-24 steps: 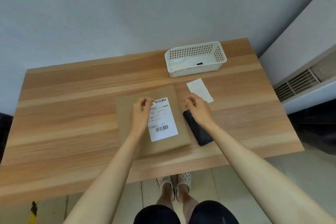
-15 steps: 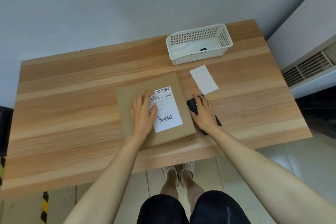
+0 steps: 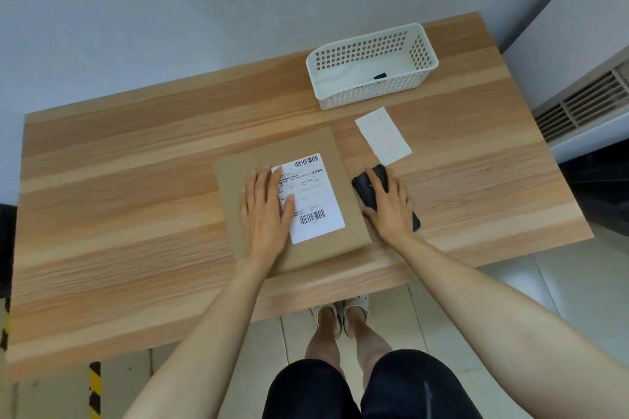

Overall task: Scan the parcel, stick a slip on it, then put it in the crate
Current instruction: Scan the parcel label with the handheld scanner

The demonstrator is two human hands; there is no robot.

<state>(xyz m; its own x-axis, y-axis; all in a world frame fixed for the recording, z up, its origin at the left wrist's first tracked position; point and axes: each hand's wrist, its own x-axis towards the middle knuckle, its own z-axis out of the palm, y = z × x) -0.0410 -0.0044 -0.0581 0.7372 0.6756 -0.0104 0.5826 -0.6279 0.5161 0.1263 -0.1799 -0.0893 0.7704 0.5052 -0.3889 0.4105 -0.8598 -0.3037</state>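
Head view: wooden table (image 3: 136,214) seen from above; flat brown parcel (image 3: 252,160) lies near the front edge, about midway along it; white shipping label (image 3: 315,194) with two barcodes is on its top face; left hand (image 3: 267,211) lies flat on the parcel, fingers spread, palm down, fingertips overlapping the label's left edge, pinching nothing; right hand (image 3: 391,204) rests on a black handheld scanner (image 3: 366,189) lying on the table just beside the parcel's right edge, fingers draped over it, whether they clasp it I cannot tell; white paper slip (image 3: 383,136) lies loose, just behind the scanner; white perforated crate (image 3: 371,92) stands near the back right corner, something white and a small dark item inside.
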